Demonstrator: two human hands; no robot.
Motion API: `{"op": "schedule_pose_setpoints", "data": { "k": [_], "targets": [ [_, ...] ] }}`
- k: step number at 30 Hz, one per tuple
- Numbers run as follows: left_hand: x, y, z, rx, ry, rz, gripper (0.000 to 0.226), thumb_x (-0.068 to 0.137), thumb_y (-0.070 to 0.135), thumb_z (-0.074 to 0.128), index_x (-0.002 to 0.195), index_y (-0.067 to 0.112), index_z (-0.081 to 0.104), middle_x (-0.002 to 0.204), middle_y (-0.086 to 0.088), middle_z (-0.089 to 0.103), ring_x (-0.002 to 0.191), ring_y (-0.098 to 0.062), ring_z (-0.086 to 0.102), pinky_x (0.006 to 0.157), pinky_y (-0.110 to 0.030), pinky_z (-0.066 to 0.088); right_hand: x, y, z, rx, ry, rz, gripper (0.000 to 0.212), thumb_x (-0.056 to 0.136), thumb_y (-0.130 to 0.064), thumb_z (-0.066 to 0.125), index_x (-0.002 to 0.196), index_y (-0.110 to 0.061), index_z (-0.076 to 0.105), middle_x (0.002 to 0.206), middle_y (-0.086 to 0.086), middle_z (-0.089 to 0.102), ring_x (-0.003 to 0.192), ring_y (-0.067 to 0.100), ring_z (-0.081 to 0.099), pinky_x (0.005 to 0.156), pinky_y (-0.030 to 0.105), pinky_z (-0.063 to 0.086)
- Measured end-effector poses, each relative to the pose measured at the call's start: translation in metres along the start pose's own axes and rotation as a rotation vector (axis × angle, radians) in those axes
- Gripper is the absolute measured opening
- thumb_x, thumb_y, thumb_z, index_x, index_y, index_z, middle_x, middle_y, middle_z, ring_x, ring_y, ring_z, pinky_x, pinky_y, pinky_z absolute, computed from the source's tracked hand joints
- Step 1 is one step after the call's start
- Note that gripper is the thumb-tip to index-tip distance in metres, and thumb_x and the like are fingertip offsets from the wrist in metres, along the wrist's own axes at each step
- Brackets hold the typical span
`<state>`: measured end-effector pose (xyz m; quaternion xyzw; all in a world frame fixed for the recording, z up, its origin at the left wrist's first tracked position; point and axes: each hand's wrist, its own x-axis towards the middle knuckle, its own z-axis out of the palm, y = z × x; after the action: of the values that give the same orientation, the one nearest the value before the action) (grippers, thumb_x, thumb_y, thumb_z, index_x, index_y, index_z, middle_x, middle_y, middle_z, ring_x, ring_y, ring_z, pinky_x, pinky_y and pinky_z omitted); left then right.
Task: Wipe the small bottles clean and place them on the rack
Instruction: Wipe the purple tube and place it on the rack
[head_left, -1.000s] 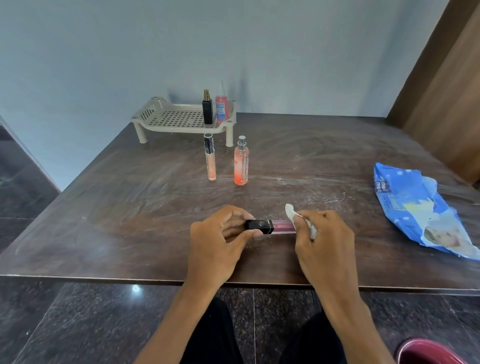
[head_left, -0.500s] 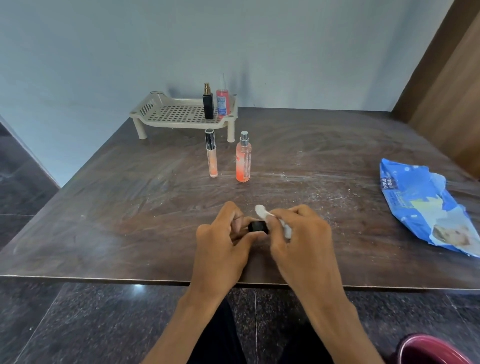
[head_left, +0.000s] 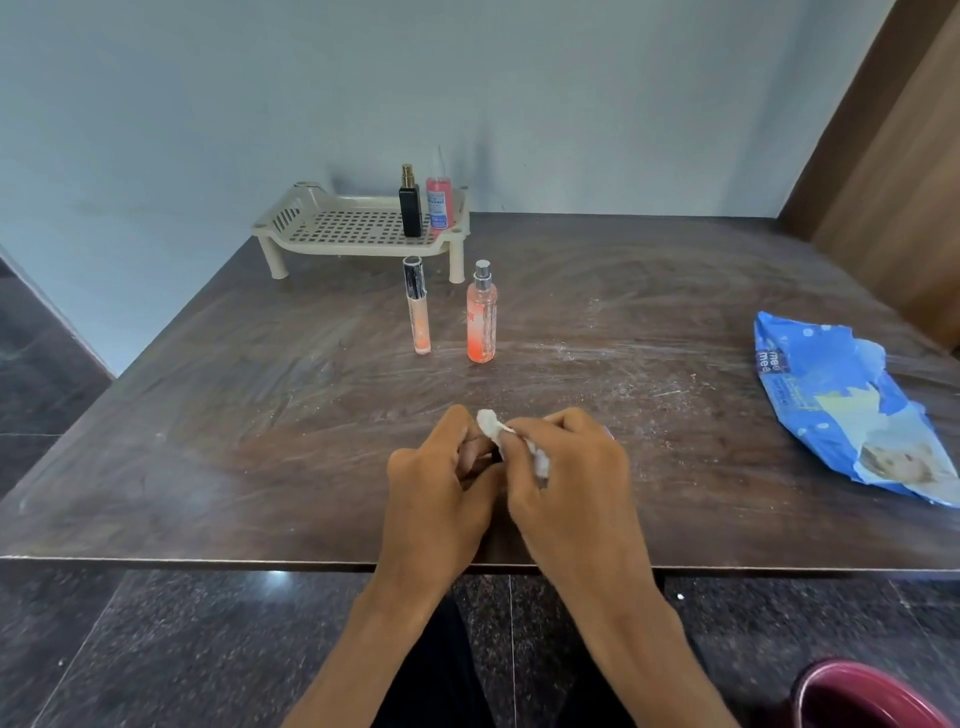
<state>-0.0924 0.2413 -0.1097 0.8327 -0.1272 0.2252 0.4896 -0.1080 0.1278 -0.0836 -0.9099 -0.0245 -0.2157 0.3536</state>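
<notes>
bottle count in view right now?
4. Black bottle and pink bottle stand on the rack; slim tube and orange spray bottle stand on the table. Another may hide between left hand and right hand, which pinches a wipe.

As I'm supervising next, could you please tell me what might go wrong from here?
The slim tube and orange spray bottle stand upright before the rack; a reach over them could topple either. The black bottle and pink bottle crowd the rack's right end, so another may knock them. The left hand and right hand, with the wipe, work near the table edge; a slip might drop what they hold.
</notes>
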Motion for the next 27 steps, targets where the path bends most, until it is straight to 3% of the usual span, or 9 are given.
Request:
{"op": "schedule_pose_setpoints", "data": {
  "k": [3,6,12,15,17,19,21,23,27],
  "targets": [
    [-0.001,-0.001,0.000,-0.083,-0.006,-0.028,0.059,0.076,0.011,0.085,0.064,0.023,0.029,0.050,0.012,0.041,0.069,0.013,0.065,0.053,-0.007,0.042,0.007,0.017,-0.014,-0.069,0.009,0.043,0.018,0.094,-0.024,0.058,0.100,-0.017,0.073,0.084,-0.005,0.051,0.064,0.003,0.051,0.055,0.012,0.043],
    [-0.001,-0.002,0.001,-0.141,0.003,-0.047,0.056,0.073,0.021,0.085,0.065,0.021,0.030,0.052,0.012,0.045,0.094,0.017,0.066,0.059,-0.015,0.055,0.017,0.036,-0.027,-0.141,0.045,0.103,0.019,0.094,-0.022,0.058,0.102,-0.013,0.073,0.076,-0.005,0.047,0.059,-0.001,0.043,0.059,0.005,0.039],
    [-0.001,-0.001,-0.001,-0.118,0.016,-0.051,0.054,0.073,0.026,0.084,0.064,0.021,0.031,0.053,0.003,0.051,0.091,0.017,0.066,0.056,-0.015,0.054,0.015,0.020,-0.021,-0.167,0.019,0.108,0.021,0.096,-0.024,0.054,0.099,-0.014,0.072,0.083,-0.004,0.047,0.062,0.000,0.044,0.058,0.008,0.042],
    [0.000,0.000,0.000,-0.010,0.008,0.003,0.056,0.077,0.007,0.083,0.062,0.022,0.031,0.048,0.005,0.043,0.051,0.001,0.056,0.044,-0.013,0.038,0.004,-0.005,-0.010,-0.065,-0.047,0.026,0.018,0.096,-0.025,0.055,0.098,-0.018,0.071,0.088,-0.005,0.052,0.068,0.004,0.053,0.060,0.019,0.051],
    [0.001,0.000,-0.001,0.026,0.020,0.026,0.056,0.078,-0.002,0.077,0.062,0.023,0.030,0.045,0.009,0.031,0.045,-0.008,0.035,0.043,-0.012,0.027,0.001,-0.011,-0.002,-0.044,-0.048,-0.017,0.019,0.096,-0.024,0.056,0.090,-0.017,0.072,0.086,-0.005,0.055,0.071,0.006,0.055,0.067,0.016,0.049],
    [0.002,-0.001,-0.001,0.009,0.014,0.001,0.056,0.078,-0.001,0.076,0.062,0.024,0.028,0.046,0.008,0.032,0.046,-0.007,0.034,0.044,-0.011,0.028,0.003,-0.006,-0.002,-0.029,-0.056,-0.015,0.020,0.095,-0.024,0.056,0.087,-0.016,0.073,0.085,-0.004,0.056,0.071,0.006,0.055,0.069,0.007,0.042],
    [0.000,-0.002,-0.001,-0.018,0.001,-0.004,0.058,0.076,0.006,0.082,0.062,0.024,0.028,0.048,0.005,0.038,0.050,0.000,0.047,0.045,-0.014,0.037,0.007,0.002,-0.009,-0.037,-0.082,0.004,0.018,0.094,-0.024,0.057,0.091,-0.019,0.074,0.085,-0.004,0.055,0.067,0.004,0.053,0.063,0.009,0.042],
    [0.000,-0.002,0.000,-0.076,0.004,-0.040,0.060,0.073,0.014,0.087,0.063,0.022,0.029,0.052,-0.005,0.046,0.074,0.010,0.068,0.052,-0.019,0.051,0.012,0.013,-0.020,-0.071,-0.092,0.055,0.018,0.094,-0.024,0.058,0.104,-0.018,0.072,0.085,-0.004,0.054,0.062,0.003,0.050,0.057,0.011,0.045],
    [0.000,-0.001,0.000,-0.103,0.022,-0.043,0.059,0.070,0.019,0.088,0.063,0.022,0.029,0.051,0.004,0.045,0.095,0.018,0.064,0.058,-0.016,0.056,0.025,0.041,-0.034,-0.175,-0.018,0.136,0.019,0.093,-0.024,0.059,0.104,-0.018,0.074,0.082,0.002,0.059,0.061,0.006,0.052,0.050,0.012,0.037]
  ]
}}
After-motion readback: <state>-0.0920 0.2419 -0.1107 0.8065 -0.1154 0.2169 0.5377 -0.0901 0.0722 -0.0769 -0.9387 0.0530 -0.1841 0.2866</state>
